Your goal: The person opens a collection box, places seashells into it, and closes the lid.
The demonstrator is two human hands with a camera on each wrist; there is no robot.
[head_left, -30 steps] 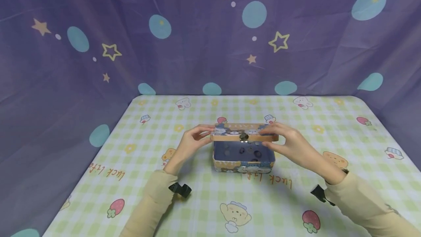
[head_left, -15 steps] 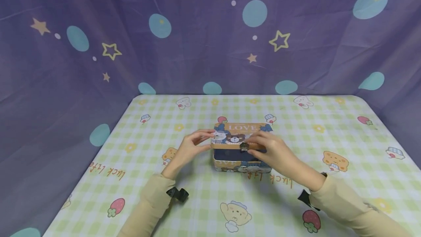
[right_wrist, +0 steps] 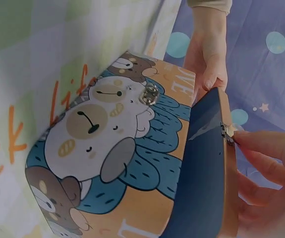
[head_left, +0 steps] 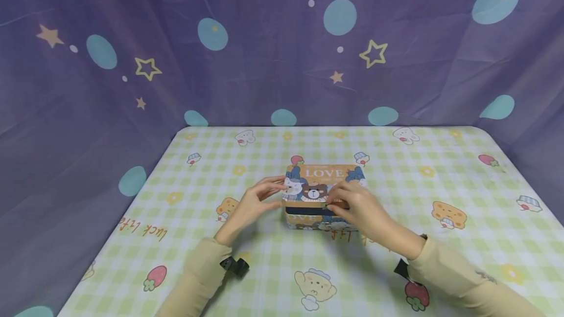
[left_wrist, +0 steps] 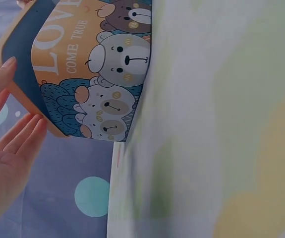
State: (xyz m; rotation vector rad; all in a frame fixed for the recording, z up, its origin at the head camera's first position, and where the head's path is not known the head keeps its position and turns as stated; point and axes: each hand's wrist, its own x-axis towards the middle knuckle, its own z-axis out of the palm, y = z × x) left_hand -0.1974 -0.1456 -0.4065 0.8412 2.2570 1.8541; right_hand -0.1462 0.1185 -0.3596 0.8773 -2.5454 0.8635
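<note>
A tin box [head_left: 304,221] with cartoon bears stands mid-table, its hinged lid [head_left: 323,173], printed LOVE, lowered to a narrow gap over the dark inside. My right hand [head_left: 363,209] pinches the metal latch [right_wrist: 228,133] on the lid's front edge, thumb at the latch and fingers over the lid. On the box body's front sits a round metal catch [right_wrist: 149,94]. At the lid's left end, my left hand [head_left: 253,204] touches the edge with nearly straight fingers, best seen in the left wrist view. The box's contents are hidden now.
A green-and-white checked cloth [head_left: 246,278] with printed cartoons covers the table. Behind it hangs a purple curtain [head_left: 273,72] with stars and blue spots. Each wrist carries a black camera strap [head_left: 235,266].
The lid has swung down towards the box, covering the small dark pieces seen inside earlier. My right hand has moved left from the lid's right end to the latch; the left stays nearly still.
</note>
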